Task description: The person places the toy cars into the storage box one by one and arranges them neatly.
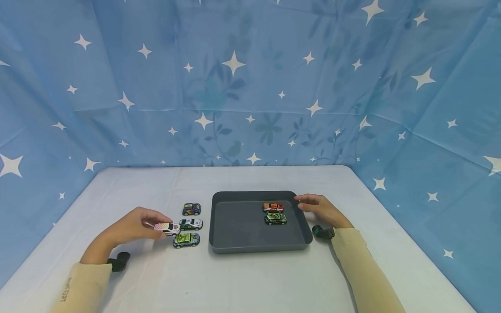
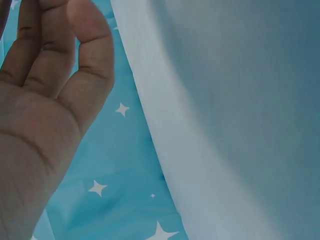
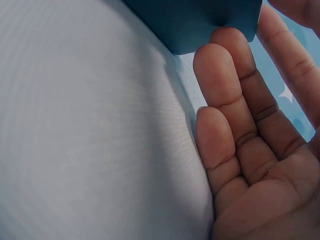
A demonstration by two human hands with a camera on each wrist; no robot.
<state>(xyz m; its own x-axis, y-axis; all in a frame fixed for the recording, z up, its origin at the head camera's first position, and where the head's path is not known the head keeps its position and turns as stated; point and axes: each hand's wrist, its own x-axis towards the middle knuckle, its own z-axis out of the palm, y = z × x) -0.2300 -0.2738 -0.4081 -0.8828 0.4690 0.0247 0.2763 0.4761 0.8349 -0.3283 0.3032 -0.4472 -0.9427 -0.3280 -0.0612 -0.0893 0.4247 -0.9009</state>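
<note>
My left hand (image 1: pixel 138 226) pinches a white toy car (image 1: pixel 167 228) with a pink-patterned rear between thumb and fingers. In the left wrist view the palm and curved fingers of that hand (image 2: pixel 60 75) show, but the car is hidden. Close to the held car stand a white and green toy car (image 1: pixel 191 224), a yellow-green one (image 1: pixel 186 240) and a purple one (image 1: pixel 192 209). On the right, my right hand (image 1: pixel 318 208) rests with relaxed fingers at the grey tray's (image 1: pixel 235 234) right edge; its fingertips (image 3: pixel 215 65) are against or very near the tray's outer wall.
Inside the tray, towards its right side, a red toy car (image 1: pixel 272 208) stands just behind a green camouflage one (image 1: pixel 275 218). The white tabletop (image 1: pixel 242 282) ends at a blue curtain (image 1: pixel 250 87) with white stars, behind and at both sides.
</note>
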